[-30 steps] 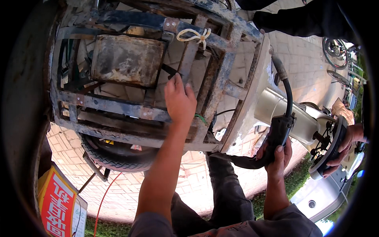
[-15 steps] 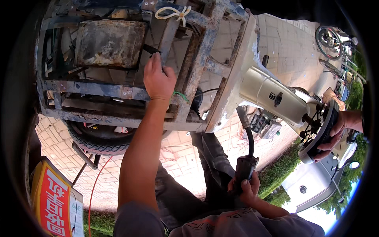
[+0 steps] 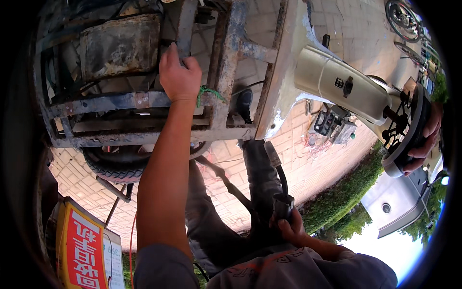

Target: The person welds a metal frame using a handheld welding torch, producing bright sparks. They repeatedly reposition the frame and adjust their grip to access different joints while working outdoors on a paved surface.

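Note:
My left hand [image 3: 179,76] is closed over the rusty metal frame [image 3: 232,72], its fingertips beside a crossbar near a rusty box [image 3: 120,46]. A small dark piece shows at those fingertips; what the fingers grip is hidden. Low in front of my body, my right hand [image 3: 292,228] holds a welding torch [image 3: 283,206] by its dark handle. The torch's black curved neck points up and ends in a grey metal nozzle below the frame's edge. A green tie [image 3: 210,94] is knotted on the frame next to my left wrist.
At right, another person's hand [image 3: 426,139] rests on a dark, grey-rimmed rounded part above the cream front panel [image 3: 332,79]. A tyre [image 3: 113,166] sits under the frame. A red and yellow sign [image 3: 84,248] stands lower left; a pedal-like metal piece [image 3: 332,124] lies on the paving.
The view has shifted, moving the frame up and left in the picture. My right hand has tilted the torch, and its nozzle sits lower. My left hand stays closed at the crossbar.

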### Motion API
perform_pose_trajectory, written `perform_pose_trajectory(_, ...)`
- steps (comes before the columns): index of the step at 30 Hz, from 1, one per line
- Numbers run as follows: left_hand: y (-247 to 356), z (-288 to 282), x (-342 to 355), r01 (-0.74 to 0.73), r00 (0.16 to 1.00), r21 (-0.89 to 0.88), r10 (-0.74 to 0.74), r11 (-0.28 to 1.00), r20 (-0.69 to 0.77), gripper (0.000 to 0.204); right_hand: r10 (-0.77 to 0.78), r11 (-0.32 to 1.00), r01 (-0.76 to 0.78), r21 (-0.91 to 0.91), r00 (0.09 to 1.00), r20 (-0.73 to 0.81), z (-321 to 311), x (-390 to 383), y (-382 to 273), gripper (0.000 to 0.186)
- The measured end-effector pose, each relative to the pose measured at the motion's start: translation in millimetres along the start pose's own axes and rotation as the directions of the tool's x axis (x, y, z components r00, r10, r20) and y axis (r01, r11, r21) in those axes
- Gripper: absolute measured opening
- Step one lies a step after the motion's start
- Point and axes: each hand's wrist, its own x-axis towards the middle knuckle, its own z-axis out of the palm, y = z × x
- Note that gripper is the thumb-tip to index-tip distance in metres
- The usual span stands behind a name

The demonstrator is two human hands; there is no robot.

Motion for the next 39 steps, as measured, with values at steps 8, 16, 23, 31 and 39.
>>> perform_pose_trajectory(8, -5, 2, 1, 0.015, 1.0, -0.013, -0.015, 1.0, 0.002, 0.045, 0.313, 0.835, -0.277, 0.476, 0.95, 0.003, -169, -19, -190, 0.072)
perform_pose_trajectory(16, -21, -15, -1, 0.004, 0.998, 0.074, 0.0, 0.997, -0.06, 0.048, 0.088, 0.959, -0.081, -0.272, 0.996, 0.011, -159, 128, -301, 0.062)
perform_pose_trajectory(23, 9, 12, 1, -0.047, 0.999, -0.074, 0.047, 0.996, 0.002, 0.047, 0.062, 0.639, 0.017, -0.769, 0.995, 0.073, -46, 213, -394, 0.053)
perform_pose_trajectory(31, -1, 5, -1, -0.04, 0.998, -0.042, 0.038, 0.998, -0.051, 0.049, -0.066, 0.478, 0.482, -0.735, 0.854, 0.517, 50, 358, -318, 0.054)
perform_pose_trajectory(39, 5, -2, 3, 0.014, 0.999, -0.106, -0.018, 0.994, -0.034, 0.05, 0.036, 0.44, 0.431, -0.788, 0.868, 0.495, 106, 407, -281, 0.048)
